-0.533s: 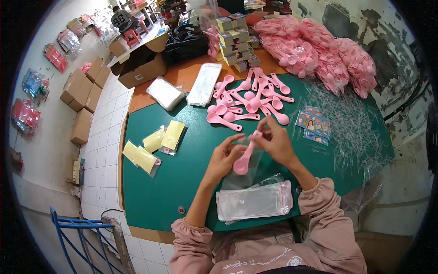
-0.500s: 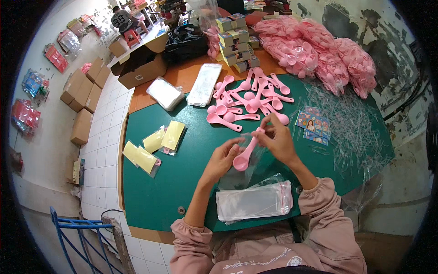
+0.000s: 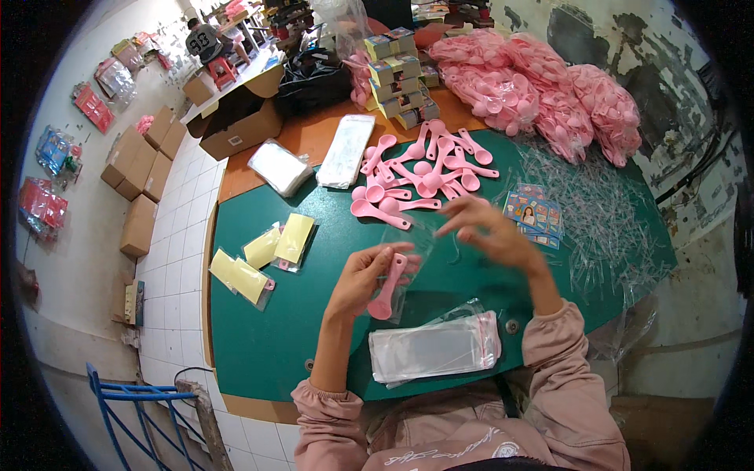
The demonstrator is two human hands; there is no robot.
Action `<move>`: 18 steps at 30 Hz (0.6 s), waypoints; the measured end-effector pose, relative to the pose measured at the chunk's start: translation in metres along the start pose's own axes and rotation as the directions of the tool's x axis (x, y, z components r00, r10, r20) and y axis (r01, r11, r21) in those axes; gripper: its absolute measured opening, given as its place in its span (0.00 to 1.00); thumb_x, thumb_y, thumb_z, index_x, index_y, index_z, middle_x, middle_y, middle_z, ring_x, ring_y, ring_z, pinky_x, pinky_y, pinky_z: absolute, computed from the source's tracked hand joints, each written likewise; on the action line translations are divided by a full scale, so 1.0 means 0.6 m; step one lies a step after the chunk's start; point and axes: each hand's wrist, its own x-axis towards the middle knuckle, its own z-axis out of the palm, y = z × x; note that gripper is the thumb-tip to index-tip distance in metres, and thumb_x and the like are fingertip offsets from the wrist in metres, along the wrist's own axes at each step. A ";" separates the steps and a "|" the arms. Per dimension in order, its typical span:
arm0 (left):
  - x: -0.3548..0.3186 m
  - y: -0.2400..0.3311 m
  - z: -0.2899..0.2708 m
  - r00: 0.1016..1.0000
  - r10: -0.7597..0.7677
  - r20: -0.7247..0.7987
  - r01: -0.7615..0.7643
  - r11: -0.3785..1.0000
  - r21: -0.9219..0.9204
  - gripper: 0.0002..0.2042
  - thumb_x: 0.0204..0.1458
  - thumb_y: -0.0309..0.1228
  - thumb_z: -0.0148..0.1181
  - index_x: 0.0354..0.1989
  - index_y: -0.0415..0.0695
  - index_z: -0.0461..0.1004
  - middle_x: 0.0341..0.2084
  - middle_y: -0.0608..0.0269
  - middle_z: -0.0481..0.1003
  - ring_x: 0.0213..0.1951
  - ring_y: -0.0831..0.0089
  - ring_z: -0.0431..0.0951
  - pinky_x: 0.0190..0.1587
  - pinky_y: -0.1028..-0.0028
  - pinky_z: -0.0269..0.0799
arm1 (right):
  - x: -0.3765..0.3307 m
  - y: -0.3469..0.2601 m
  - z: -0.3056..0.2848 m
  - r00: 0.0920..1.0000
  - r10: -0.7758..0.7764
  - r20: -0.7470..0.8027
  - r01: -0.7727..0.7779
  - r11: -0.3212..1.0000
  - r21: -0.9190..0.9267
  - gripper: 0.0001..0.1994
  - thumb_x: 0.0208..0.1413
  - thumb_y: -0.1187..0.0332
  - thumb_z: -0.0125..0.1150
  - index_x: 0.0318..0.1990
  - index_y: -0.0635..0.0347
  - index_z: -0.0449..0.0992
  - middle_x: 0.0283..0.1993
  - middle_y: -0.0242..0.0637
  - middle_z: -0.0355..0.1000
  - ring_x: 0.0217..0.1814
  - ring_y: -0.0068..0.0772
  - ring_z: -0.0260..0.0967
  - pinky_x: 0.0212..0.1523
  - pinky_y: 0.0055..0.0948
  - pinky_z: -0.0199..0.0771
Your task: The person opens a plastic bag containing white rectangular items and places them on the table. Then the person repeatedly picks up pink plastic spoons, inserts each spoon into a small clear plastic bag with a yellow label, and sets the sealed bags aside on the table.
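Note:
My left hand (image 3: 363, 276) is closed on a clear plastic bag (image 3: 418, 250) with a pink measuring spoon (image 3: 386, 289) inside it, bowl end down. To its right my right hand (image 3: 503, 239) is raised, smeared by motion; a thin clear strip (image 3: 456, 250) shows below its fingers, and whether it is gripped is hard to see. A pile of pink spoons (image 3: 424, 179) lies beyond my hands. Nearest my body rests a stack of clear bags (image 3: 428, 349). Small printed cards (image 3: 534, 216) lie right of my right hand.
Bags with yellow cards (image 3: 294, 239) lie at left. Further back are white packets (image 3: 345, 149), stacked card bundles (image 3: 397, 78), an open carton (image 3: 243, 125) and big bags of pink spoons (image 3: 542, 94). Clear plastic scraps (image 3: 605, 212) cover the table's right side. Another person (image 3: 204, 41) sits far off.
The spoon has gone from between both hands to my left hand, now inside the bag and lower left. My right hand has let go of the spoon's handle and moved away rightward.

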 end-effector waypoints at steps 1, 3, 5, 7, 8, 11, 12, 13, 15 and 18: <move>-0.005 0.010 0.003 0.998 0.024 -0.057 -0.023 0.999 0.026 0.18 0.60 0.35 0.40 0.50 0.35 0.66 0.40 0.51 0.73 0.40 0.68 0.75 0.41 0.73 0.73 | -0.007 0.002 -0.038 0.983 0.159 -0.090 -0.169 0.979 -0.117 0.15 0.49 0.56 0.56 0.35 0.60 0.75 0.43 0.44 0.69 0.45 0.40 0.65 0.48 0.34 0.63; -0.003 0.019 0.001 0.998 0.040 -0.047 -0.039 0.999 0.021 0.18 0.60 0.36 0.40 0.51 0.36 0.66 0.39 0.52 0.74 0.40 0.68 0.75 0.41 0.73 0.73 | -0.065 0.037 -0.107 0.902 0.315 -0.296 -0.418 0.808 -0.415 0.14 0.44 0.61 0.61 0.35 0.62 0.75 0.38 0.42 0.70 0.42 0.40 0.66 0.43 0.34 0.64; 0.004 0.022 -0.001 0.998 0.055 -0.037 -0.054 0.998 0.016 0.18 0.60 0.36 0.40 0.51 0.37 0.66 0.38 0.53 0.74 0.40 0.68 0.75 0.41 0.72 0.72 | -0.112 0.082 -0.142 0.869 0.300 -0.394 -0.489 0.650 -0.582 0.15 0.41 0.63 0.63 0.35 0.62 0.74 0.36 0.41 0.70 0.40 0.40 0.67 0.41 0.34 0.65; 0.007 0.017 -0.010 0.998 0.052 -0.040 -0.046 0.990 0.134 0.17 0.60 0.37 0.41 0.49 0.38 0.68 0.37 0.54 0.75 0.39 0.70 0.75 0.41 0.73 0.72 | -0.126 0.101 -0.148 0.659 0.648 -0.381 -0.751 0.595 -0.287 0.17 0.37 0.64 0.65 0.37 0.61 0.73 0.35 0.41 0.71 0.41 0.42 0.67 0.41 0.34 0.65; 0.009 0.018 -0.012 0.998 0.053 -0.042 -0.047 0.990 0.132 0.17 0.60 0.37 0.41 0.49 0.38 0.68 0.37 0.54 0.75 0.39 0.70 0.75 0.41 0.73 0.72 | -0.128 0.112 -0.150 0.661 0.648 -0.379 -0.750 0.595 -0.289 0.17 0.37 0.64 0.65 0.37 0.61 0.73 0.35 0.41 0.71 0.41 0.42 0.67 0.41 0.34 0.65; 0.025 0.025 -0.019 0.995 0.093 0.024 -0.096 0.931 0.353 0.16 0.60 0.38 0.42 0.46 0.38 0.69 0.35 0.55 0.75 0.38 0.73 0.75 0.41 0.74 0.71 | -0.128 0.138 -0.151 0.696 0.597 -0.399 -0.711 0.495 -0.500 0.20 0.35 0.64 0.67 0.39 0.59 0.72 0.35 0.38 0.71 0.42 0.41 0.67 0.43 0.40 0.63; 0.029 0.027 -0.020 0.996 0.072 0.048 -0.085 0.919 0.385 0.16 0.59 0.38 0.42 0.44 0.39 0.70 0.35 0.56 0.76 0.37 0.75 0.75 0.40 0.76 0.71 | -0.131 0.142 -0.149 0.700 0.564 -0.439 -0.711 0.486 -0.509 0.21 0.35 0.64 0.67 0.40 0.58 0.72 0.36 0.37 0.71 0.43 0.39 0.66 0.45 0.44 0.61; 0.032 0.031 -0.020 0.996 0.051 0.070 -0.075 0.906 0.416 0.15 0.59 0.38 0.43 0.42 0.39 0.71 0.34 0.57 0.76 0.36 0.77 0.75 0.39 0.77 0.71 | -0.132 0.144 -0.151 0.703 0.528 -0.477 -0.710 0.477 -0.518 0.22 0.35 0.64 0.67 0.41 0.57 0.72 0.36 0.36 0.71 0.44 0.38 0.65 0.46 0.49 0.58; 0.035 0.040 -0.021 0.996 -0.015 0.090 -0.025 0.908 0.418 0.15 0.59 0.38 0.43 0.41 0.39 0.71 0.33 0.58 0.76 0.36 0.77 0.75 0.38 0.78 0.71 | -0.130 0.144 -0.163 0.631 0.647 -0.427 -0.769 0.453 -0.450 0.23 0.34 0.63 0.68 0.43 0.55 0.71 0.39 0.36 0.70 0.46 0.37 0.64 0.48 0.51 0.55; 0.037 0.039 -0.017 0.986 -0.105 0.127 0.050 0.924 0.380 0.15 0.59 0.37 0.43 0.40 0.39 0.72 0.31 0.62 0.75 0.35 0.80 0.73 0.36 0.80 0.70 | -0.140 0.157 -0.175 0.596 0.716 -0.364 -0.792 0.452 -0.411 0.26 0.33 0.61 0.68 0.45 0.54 0.70 0.43 0.35 0.68 0.49 0.37 0.63 0.50 0.52 0.53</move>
